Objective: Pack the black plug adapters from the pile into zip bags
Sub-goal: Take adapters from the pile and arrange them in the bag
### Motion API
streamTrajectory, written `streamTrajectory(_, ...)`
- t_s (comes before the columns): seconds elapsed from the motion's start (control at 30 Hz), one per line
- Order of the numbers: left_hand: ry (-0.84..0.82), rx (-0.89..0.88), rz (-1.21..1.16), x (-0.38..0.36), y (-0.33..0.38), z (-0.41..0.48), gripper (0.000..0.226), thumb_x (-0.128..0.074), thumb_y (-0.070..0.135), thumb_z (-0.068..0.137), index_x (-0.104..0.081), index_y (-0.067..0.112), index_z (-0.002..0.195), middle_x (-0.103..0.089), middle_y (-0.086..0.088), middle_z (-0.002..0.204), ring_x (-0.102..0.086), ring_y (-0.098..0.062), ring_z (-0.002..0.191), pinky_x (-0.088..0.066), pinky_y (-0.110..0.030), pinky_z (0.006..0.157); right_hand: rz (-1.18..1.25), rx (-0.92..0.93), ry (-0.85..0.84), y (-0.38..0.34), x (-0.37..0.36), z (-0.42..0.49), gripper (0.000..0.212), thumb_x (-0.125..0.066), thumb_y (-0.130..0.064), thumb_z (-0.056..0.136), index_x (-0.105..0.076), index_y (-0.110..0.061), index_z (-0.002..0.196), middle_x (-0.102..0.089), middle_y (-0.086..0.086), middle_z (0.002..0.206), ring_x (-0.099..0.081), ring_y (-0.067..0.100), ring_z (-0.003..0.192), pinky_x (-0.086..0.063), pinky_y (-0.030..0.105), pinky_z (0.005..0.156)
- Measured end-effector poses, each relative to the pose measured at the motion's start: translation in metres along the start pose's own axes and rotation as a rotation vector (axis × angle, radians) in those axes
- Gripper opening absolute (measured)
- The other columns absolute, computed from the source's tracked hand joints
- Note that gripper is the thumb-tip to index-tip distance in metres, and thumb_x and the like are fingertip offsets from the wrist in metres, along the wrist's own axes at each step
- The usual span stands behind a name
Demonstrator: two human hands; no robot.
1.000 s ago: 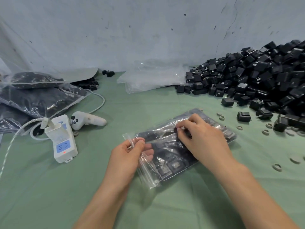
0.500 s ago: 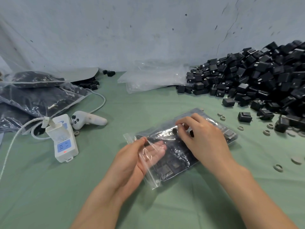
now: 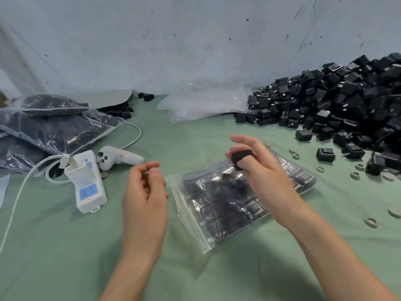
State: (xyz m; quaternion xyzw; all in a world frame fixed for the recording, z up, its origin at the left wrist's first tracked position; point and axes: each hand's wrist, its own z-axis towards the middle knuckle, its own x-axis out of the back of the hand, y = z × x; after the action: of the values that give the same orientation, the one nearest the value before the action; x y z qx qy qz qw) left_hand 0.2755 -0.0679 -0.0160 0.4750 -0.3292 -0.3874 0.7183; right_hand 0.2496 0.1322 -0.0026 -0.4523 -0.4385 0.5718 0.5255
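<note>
Right now, seen from my head, my right hand pinches one adapter between thumb and fingers, raised just above the bag, probably to turn it toward the mouth. The bag lies flat on the cloth, well filled, its zip edge facing my left hand. That hand hovers just beside it, loosely curled round nothing, placed, I judge, to hold the mouth. The pile banks up at far right.

On my green table lay the adapter pile, a filled zip bag, grey rings, a power strip, a controller.
</note>
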Motion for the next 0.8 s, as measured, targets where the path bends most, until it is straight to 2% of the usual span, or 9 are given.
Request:
streamTrajectory(0.07, -0.156, -0.037, -0.116, -0.006, 0.009, -0.009, 0.011, -0.053, 0.029, 0.101, -0.061, 0.035, 0.101, -0.066, 0.008, 0.081, -0.061, -0.009, 0.066, -0.051, -0.021, 0.057, -0.008, 0.026, -0.116, 0.000, -0.009, -0.005, 0.047, -0.051, -0.005, 0.089, -0.062, -0.040, 0.119, -0.067, -0.008, 0.116, -0.062, 0.016, 0.116, -0.050, 0.041, 0.102)
streamTrajectory(0.17, -0.355, -0.069, -0.061, -0.013, 0.015, -0.019, 0.013, -0.057, 0.039, 0.096, -0.062, 0.043, 0.107, -0.068, 0.007, 0.095, -0.066, -0.011, 0.078, -0.055, -0.026, 0.064, 0.027, 0.042, -0.296, 0.000, -0.024, -0.013, 0.055, -0.053, -0.009, 0.083, -0.057, -0.039, 0.129, -0.061, -0.008, 0.130, -0.059, 0.007, 0.123, -0.053, 0.026, 0.095)
streamTrajectory(0.27, -0.437, -0.110, 0.061, -0.011, 0.014, -0.018, 0.020, -0.058, 0.043, 0.094, -0.063, 0.045, 0.113, -0.061, 0.011, 0.100, -0.063, -0.007, 0.080, -0.050, -0.021, 0.072, 0.080, 0.034, -0.356, 0.002, -0.034, -0.019, 0.060, -0.055, -0.014, 0.080, -0.056, -0.042, 0.132, -0.058, -0.010, 0.136, -0.062, 0.012, 0.121, -0.051, 0.031, 0.100)
streamTrajectory(0.43, -0.561, -0.038, -0.068, 0.001, 0.015, -0.013, 0.020, -0.069, 0.035, 0.089, -0.066, 0.036, 0.109, -0.064, 0.002, 0.098, -0.064, -0.012, 0.073, -0.051, -0.019, 0.067, 0.231, -0.001, -0.327, 0.003, -0.038, -0.019, 0.071, -0.046, 0.000, 0.076, -0.057, -0.037, 0.135, -0.058, -0.006, 0.140, -0.059, 0.013, 0.126, -0.048, 0.039, 0.106)
streamTrajectory(0.5, -0.417, 0.076, -0.149, 0.006, 0.014, -0.008, 0.016, -0.068, 0.026, 0.092, -0.059, 0.022, 0.105, -0.066, -0.002, 0.090, -0.067, -0.018, 0.066, -0.055, -0.024, 0.060, 0.204, 0.055, -0.273, 0.002, -0.038, -0.017, 0.068, -0.044, -0.001, 0.079, -0.055, -0.034, 0.136, -0.059, -0.009, 0.138, -0.056, 0.009, 0.128, -0.046, 0.031, 0.108)
streamTrajectory(0.57, -0.192, 0.225, -0.186, 0.017, 0.010, 0.002, 0.006, -0.058, 0.016, 0.098, -0.055, 0.013, 0.102, -0.066, -0.009, 0.084, -0.068, -0.020, 0.059, -0.057, -0.028, 0.055, 0.025, 0.166, -0.134, 0.001, -0.032, -0.014, 0.060, -0.042, -0.005, 0.084, -0.055, -0.034, 0.135, -0.060, -0.018, 0.135, -0.056, 0.003, 0.127, -0.045, 0.020, 0.104)
streamTrajectory(0.63, -0.067, 0.380, -0.187, 0.031, 0.002, 0.012, 0.010, -0.053, 0.016, 0.099, -0.058, 0.008, 0.100, -0.066, -0.010, 0.083, -0.066, -0.018, 0.058, -0.059, -0.029, 0.056, -0.142, 0.245, 0.029, 0.004, -0.023, -0.011, 0.055, -0.041, -0.007, 0.086, -0.056, -0.035, 0.130, -0.060, -0.023, 0.130, -0.054, 0.000, 0.126, -0.045, 0.020, 0.101)
streamTrajectory(0.7, -0.084, 0.516, -0.186, 0.041, -0.006, 0.015, 0.015, -0.053, 0.017, 0.100, -0.060, 0.004, 0.101, -0.065, -0.012, 0.085, -0.066, -0.020, 0.062, -0.061, -0.028, 0.058, -0.212, 0.259, 0.188, 0.009, -0.011, -0.008, 0.050, -0.041, -0.006, 0.088, -0.059, -0.036, 0.124, -0.061, -0.024, 0.125, -0.054, 0.000, 0.123, -0.044, 0.023, 0.098)
streamTrajectory(0.8, -0.197, 0.622, -0.180, 0.041, -0.013, 0.011, 0.013, -0.052, 0.015, 0.101, -0.061, 0.007, 0.106, -0.065, -0.015, 0.093, -0.069, -0.022, 0.064, -0.061, -0.029, 0.058, -0.264, 0.254, 0.391, 0.013, 0.010, 0.001, 0.046, -0.042, -0.005, 0.091, -0.059, -0.040, 0.114, -0.063, -0.021, 0.117, -0.057, -0.001, 0.116, -0.043, 0.019, 0.092)
